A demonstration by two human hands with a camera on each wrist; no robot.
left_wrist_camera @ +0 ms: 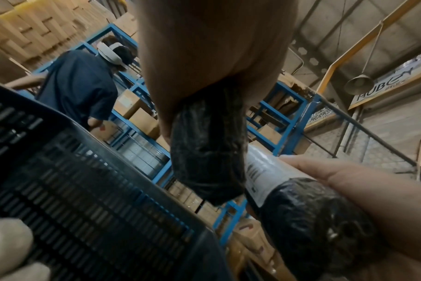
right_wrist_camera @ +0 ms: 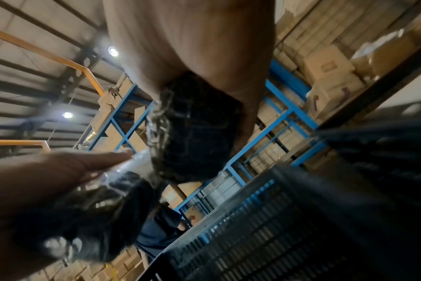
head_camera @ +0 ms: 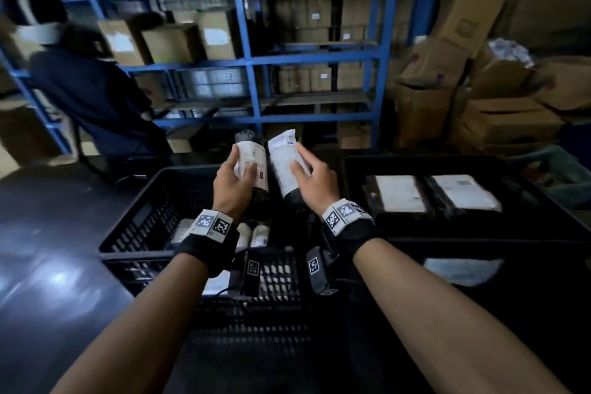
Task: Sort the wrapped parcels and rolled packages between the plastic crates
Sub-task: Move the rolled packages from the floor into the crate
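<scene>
glossy black plastic-wrapped rolls [head_camera: 256, 169], paper labels; perforated plastic crate [head_camera: 140, 221]

Two crates side by side: left crate [head_camera: 140, 221] holds rolled packages [head_camera: 259, 235], right crate [head_camera: 527, 176] holds two flat parcels [head_camera: 399, 193]; shelving [head_camera: 246, 57] stands behind

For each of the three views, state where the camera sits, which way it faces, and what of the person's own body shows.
Head: on the head, facing forward and down at both forearms, left hand and right hand, each holding a rolled package over black crates.
Left wrist: under the left palm, looking up along the left package.
Right wrist: under the right palm, along the right package.
Shared: both packages, blue shelving.
</scene>
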